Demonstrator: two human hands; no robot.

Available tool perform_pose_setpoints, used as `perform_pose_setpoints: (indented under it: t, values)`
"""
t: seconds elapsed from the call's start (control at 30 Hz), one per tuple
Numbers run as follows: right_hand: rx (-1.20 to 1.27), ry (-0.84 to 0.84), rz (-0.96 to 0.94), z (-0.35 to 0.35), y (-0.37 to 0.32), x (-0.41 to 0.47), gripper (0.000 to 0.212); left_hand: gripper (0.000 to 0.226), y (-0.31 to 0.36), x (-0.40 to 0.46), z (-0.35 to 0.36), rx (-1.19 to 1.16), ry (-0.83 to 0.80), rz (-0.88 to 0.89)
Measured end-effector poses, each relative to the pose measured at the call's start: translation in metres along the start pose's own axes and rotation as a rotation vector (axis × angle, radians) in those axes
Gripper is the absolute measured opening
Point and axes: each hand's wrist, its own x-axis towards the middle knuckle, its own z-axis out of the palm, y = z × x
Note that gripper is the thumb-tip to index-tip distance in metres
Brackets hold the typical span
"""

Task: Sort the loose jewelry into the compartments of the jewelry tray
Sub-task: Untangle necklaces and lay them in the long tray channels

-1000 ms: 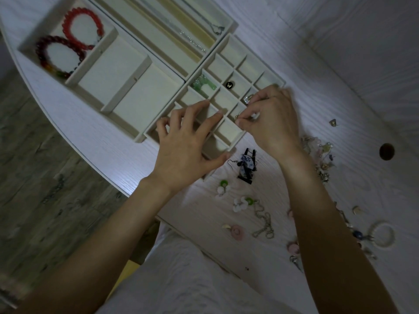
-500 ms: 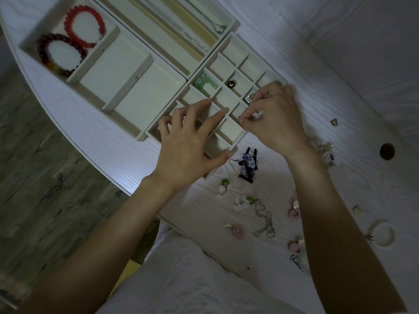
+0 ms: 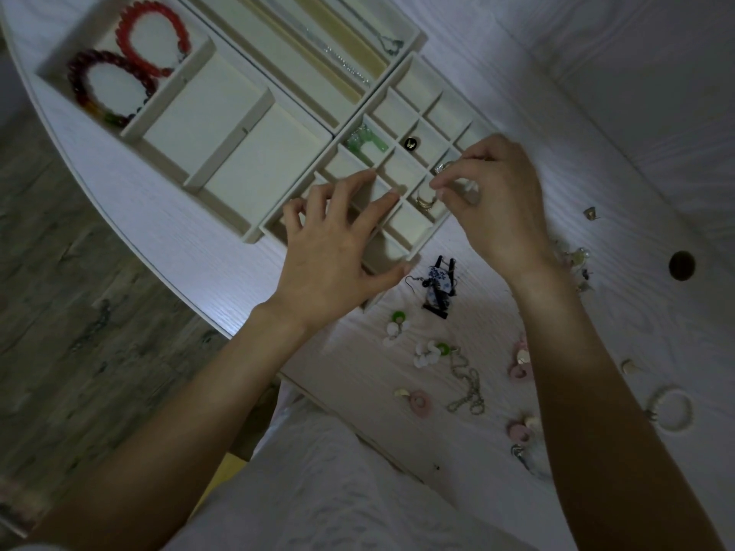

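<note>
The cream jewelry tray with small compartments lies at the table's middle. My left hand rests on its near part, fingers spread and straight. My right hand hovers over the tray's right edge, thumb and fingertips drawn together. A gold ring lies in the compartment just below those fingertips, apart from them. Other compartments hold a green piece, a black stud and a silver piece. Loose pieces lie near me: a blue-white earring, flower earrings, a chain, pink hoops.
A larger tray section at the left holds a red bracelet and a dark bead bracelet. A white bead bracelet and a small pile lie at the right. The table has a round hole; its curved edge runs along the left.
My right hand's fingertips have drawn back slightly from the gold ring, which now lies in the compartment. My left hand has stayed on the tray.
</note>
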Motion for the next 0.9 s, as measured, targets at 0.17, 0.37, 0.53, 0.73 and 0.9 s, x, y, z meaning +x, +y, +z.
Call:
perform_pose_setpoints:
  t: [0.17, 0.37, 0.53, 0.73, 0.9]
  values:
    - [-0.088, -0.107, -0.138, -0.004, -0.002, 0.003, 0.015, 0.077, 0.000, 0.000, 0.000, 0.006, 0.000, -0.002]
    - [-0.255, -0.161, -0.190, -0.004, -0.011, 0.001, 0.024, 0.078, -0.001, 0.000, 0.001, -0.005, 0.005, -0.002]
    - [-0.284, -0.189, -0.204, -0.006, -0.017, -0.002, 0.023, 0.077, -0.001, 0.000, 0.002, -0.017, 0.013, 0.002]
    - [-0.229, -0.174, -0.114, -0.004, -0.016, 0.000, 0.023, 0.077, -0.001, 0.000, 0.002, -0.003, 0.014, -0.002]
    - [-0.170, -0.101, -0.045, -0.003, -0.019, -0.006, 0.019, 0.077, -0.001, -0.001, 0.003, 0.001, 0.010, 0.000]
